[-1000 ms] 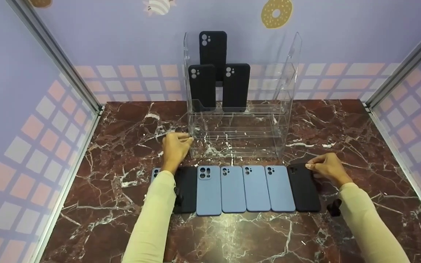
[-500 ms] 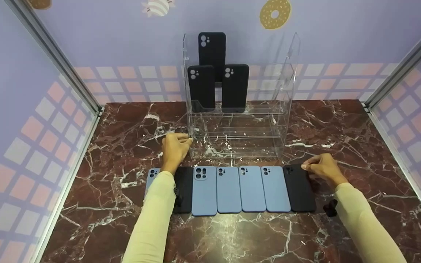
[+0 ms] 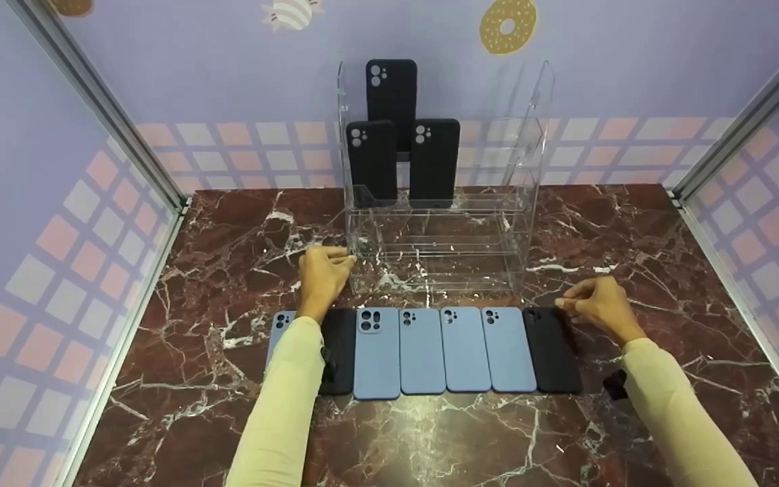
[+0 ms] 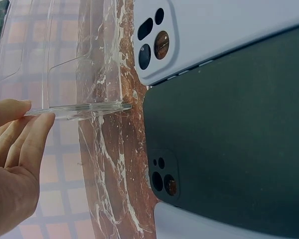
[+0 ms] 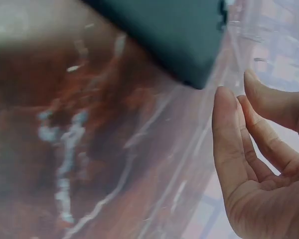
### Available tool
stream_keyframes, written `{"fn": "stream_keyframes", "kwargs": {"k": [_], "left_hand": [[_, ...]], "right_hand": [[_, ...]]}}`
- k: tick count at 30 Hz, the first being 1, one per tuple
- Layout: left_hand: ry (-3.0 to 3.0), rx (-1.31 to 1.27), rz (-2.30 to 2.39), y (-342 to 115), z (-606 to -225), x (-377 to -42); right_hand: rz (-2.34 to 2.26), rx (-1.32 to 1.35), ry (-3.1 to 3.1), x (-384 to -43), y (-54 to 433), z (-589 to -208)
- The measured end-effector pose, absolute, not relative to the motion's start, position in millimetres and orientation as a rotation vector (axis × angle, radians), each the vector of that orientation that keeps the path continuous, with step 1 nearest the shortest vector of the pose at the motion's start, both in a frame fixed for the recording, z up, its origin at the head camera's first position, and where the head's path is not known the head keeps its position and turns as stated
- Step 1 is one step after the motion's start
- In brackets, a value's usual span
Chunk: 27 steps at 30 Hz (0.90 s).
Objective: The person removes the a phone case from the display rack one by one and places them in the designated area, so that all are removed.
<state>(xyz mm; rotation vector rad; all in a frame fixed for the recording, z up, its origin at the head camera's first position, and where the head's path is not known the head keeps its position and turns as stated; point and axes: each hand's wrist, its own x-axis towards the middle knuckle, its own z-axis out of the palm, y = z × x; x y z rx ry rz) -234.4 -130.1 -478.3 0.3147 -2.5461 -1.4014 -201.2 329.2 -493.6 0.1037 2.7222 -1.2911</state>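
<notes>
My left hand (image 3: 325,277) pinches the side edge of the clear acrylic display stand (image 4: 97,106) between thumb and fingers. At the right end of a row of phone cases lies a black phone case (image 3: 552,352). Just off its upper right corner is my right hand (image 3: 602,308), thumb and fingertips (image 5: 225,97) apart with nothing between them in the right wrist view. Under my left forearm lies another black phone case (image 4: 229,124), partly hidden in the head view. Several blue phone cases (image 3: 467,352) lie side by side between the black ones, backs up.
Three black phone cases (image 3: 434,162) stand upright in the left part of the stand's upper tiers. A partly covered blue phone case (image 3: 279,331) lies at the row's left end. Purple walls (image 3: 227,67) enclose the marbled red-brown table (image 3: 484,439) at the back and sides.
The row of cases has shifted left, with my right hand moving along at the right-end black case. That hand has now come off its corner. My left hand stays on the stand.
</notes>
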Motion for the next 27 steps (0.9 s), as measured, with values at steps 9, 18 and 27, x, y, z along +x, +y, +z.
{"fn": "stream_keyframes", "kwargs": {"k": [9, 18, 27], "left_hand": [[-2.565, 0.282, -1.379, -130.4, -478.8, -234.0], [-2.554, 0.282, -1.392, -131.8, -478.0, -234.3], [-2.545, 0.283, -1.391, -130.2, -479.2, -234.5]], "right_hand": [[-1.29, -0.011, 2.964, -216.9, 301.4, -438.1], [-1.445, -0.13, 3.028, -241.7, 251.1, -386.6], [-1.632, -0.085, 2.953, -269.4, 197.8, -379.7]]}}
